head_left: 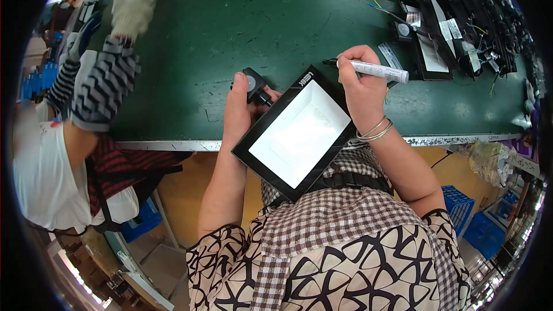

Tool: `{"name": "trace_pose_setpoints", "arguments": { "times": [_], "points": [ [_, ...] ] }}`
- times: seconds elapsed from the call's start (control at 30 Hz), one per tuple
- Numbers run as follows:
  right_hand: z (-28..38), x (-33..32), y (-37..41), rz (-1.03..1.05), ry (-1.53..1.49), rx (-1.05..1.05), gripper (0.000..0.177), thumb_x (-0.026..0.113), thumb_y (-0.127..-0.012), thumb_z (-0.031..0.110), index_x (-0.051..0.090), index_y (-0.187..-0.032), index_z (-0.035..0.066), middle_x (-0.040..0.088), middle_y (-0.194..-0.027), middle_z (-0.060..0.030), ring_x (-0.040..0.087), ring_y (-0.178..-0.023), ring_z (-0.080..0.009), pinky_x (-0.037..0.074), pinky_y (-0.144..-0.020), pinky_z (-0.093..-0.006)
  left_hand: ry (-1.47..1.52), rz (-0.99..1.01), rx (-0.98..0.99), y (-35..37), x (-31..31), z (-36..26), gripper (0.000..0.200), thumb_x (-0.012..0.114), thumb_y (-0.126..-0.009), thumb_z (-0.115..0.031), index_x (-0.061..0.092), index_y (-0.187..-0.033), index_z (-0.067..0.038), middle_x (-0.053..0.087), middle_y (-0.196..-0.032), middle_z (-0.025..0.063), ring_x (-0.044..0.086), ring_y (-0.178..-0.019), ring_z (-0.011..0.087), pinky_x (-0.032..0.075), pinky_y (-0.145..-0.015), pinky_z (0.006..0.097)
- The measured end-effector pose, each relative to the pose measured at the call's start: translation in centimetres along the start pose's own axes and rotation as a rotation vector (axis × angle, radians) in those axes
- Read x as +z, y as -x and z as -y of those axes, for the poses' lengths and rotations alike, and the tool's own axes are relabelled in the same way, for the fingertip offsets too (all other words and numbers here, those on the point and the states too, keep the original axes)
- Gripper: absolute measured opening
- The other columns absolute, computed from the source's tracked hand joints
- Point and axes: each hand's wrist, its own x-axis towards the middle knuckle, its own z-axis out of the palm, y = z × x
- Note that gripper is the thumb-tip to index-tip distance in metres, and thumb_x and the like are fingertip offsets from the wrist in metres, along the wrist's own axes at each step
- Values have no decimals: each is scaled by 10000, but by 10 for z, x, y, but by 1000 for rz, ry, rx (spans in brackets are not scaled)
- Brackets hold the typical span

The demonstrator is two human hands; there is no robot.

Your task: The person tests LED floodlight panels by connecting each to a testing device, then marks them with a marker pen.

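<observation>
A black-framed LED floodlight (301,133) with a white, bright face is held tilted over the table's near edge. My left hand (237,109) is closed around its far-left side, by a small black motion sensor (252,83) that juts out from the lamp. Some of the left fingers are hidden behind the lamp. In my right hand (363,80) is a white marker pen (377,71), gripped between thumb and fingers, with its dark tip pointing left. This hand is just right of the lamp's upper corner.
The green table (230,29) has dark scraps on it. Several black floodlights with wires and labels (438,34) are piled at the right. A co-worker's gloved hand (135,8) and striped sleeve (106,86) reach over the table at the left. Blue crates (459,204) stand below right.
</observation>
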Motion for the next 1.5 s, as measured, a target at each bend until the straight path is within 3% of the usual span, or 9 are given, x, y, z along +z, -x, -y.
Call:
{"name": "trace_pose_setpoints", "arguments": {
  "times": [0.1, 0.2, 0.3, 0.43, 0.47, 0.9, 1.07, 1.2, 1.5],
  "points": [
    [1, -5, 3, 2, -52, -21, 47, 586, -809, 36, 544, -795, 23, 539, -727, 16, 480, -649, -40, 389, -564, -195, -60, -17, 96, -2, 0, 2, 613, 452, -854, -618, 540, -768, -17, 612, -715, 124, 610, -623, 173, 503, -527, 260],
    [3, -12, 9, 10, -73, 11, 44, 586, -815, 25, 543, -805, 25, 531, -730, 21, 476, -658, -34, 387, -572, -185, -58, -29, 93, -3, -2, 4, 601, 477, -844, -609, 543, -757, -18, 611, -708, 121, 610, -630, 181, 509, -547, 271],
    [7, -27, 20, 23, -102, 44, 42, 579, -835, 12, 541, -836, 31, 520, -734, 30, 459, -650, -21, 375, -563, -174, 26, 23, 42, 1, -8, 2, 458, 527, -857, -547, 500, -942, -98, 537, -742, 60, 548, -747, 175, 500, -675, 301],
    [10, -48, 38, -5, -96, 56, 45, 587, -837, 18, 545, -841, 33, 523, -759, 30, 454, -657, -21, 374, -573, -176, 63, -2, 194, 1, -13, -6, 390, 532, -885, -469, 486, -987, -95, 556, -773, 67, 569, -791, 187, 519, -699, 338],
    [8, -53, 43, -1, -74, 53, 45, 589, -836, 22, 546, -840, 33, 524, -758, 29, 455, -660, -23, 375, -577, -179, 48, -39, 256, -2, -15, -6, 453, 550, -867, -462, 473, -992, -34, 615, -801, 130, 616, -738, 198, 537, -642, 297],
    [-16, -68, 59, 93, 19, 126, 31, 590, -828, 35, 559, -828, 41, 518, -703, 35, 459, -637, -32, 372, -564, -194, -323, 1, 646, 5, -18, -61, 291, 659, -786, -121, 534, -1021, -4, 637, -865, 103, 619, -909, 232, 500, -761, 310],
    [-7, -68, 59, -24, -125, 91, 30, 567, -851, 39, 542, -867, 41, 525, -698, 19, 472, -614, -38, 367, -543, -185, -1164, 349, 1182, 37, 36, -100, 299, 751, -608, -72, 606, -861, -6, 621, -878, 122, 624, -917, 280, 490, -863, 372],
    [9, -77, 48, -130, -277, -4, 41, 565, -858, 45, 535, -885, 43, 528, -676, 7, 467, -584, -38, 336, -501, -178, -1640, 716, 1295, 54, 32, -71, 198, 658, -664, -77, 605, -855, -75, 594, -942, 89, 589, -987, 285, 494, -926, 416],
    [32, -29, 24, 253, -118, 29, 45, 594, -822, 41, 549, -818, 36, 521, -730, 35, 466, -654, -38, 396, -593, -196, -1771, 695, 1342, 67, -46, 28, 171, 605, -741, -120, 559, -888, -193, 587, -1085, 44, 490, -1167, 229, 334, -1063, 406]
  ]
}}
